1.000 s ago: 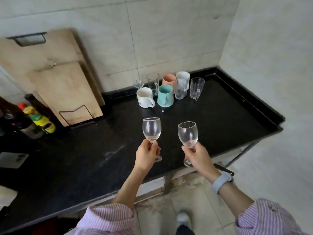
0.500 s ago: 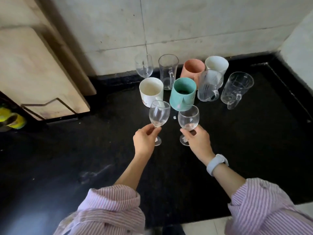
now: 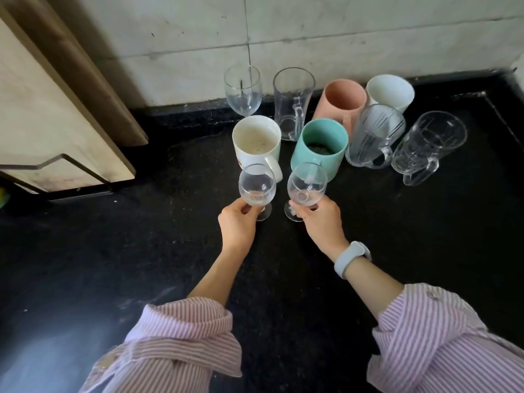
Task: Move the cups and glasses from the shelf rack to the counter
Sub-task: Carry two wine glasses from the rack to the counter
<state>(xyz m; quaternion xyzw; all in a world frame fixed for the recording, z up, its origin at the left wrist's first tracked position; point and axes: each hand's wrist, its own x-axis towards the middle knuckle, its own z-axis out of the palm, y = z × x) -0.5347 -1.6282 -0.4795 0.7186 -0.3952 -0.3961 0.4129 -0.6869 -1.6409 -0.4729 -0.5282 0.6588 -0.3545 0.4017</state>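
Observation:
My left hand (image 3: 237,222) grips the stem of a small clear wine glass (image 3: 257,184). My right hand (image 3: 319,219) grips a second wine glass (image 3: 306,184) the same way. Both glasses stand upright with their feet on or just above the black counter (image 3: 141,251), side by side in front of a white mug (image 3: 256,140) and a teal mug (image 3: 320,146). Behind these stand a third wine glass (image 3: 242,90), a tall glass mug (image 3: 293,100), a pink cup (image 3: 341,102), a white cup (image 3: 390,92) and two ribbed glass mugs (image 3: 374,134) (image 3: 428,146).
Wooden cutting boards (image 3: 56,117) lean against the tiled wall (image 3: 312,32) at the left, held by a wire stand. The counter has a raised black rim (image 3: 504,114) at the back and right. The shelf rack is out of view.
Both hands carried the wine glasses forward and down, from above the counter's front edge to a spot right in front of the mugs. The camera moved closer.

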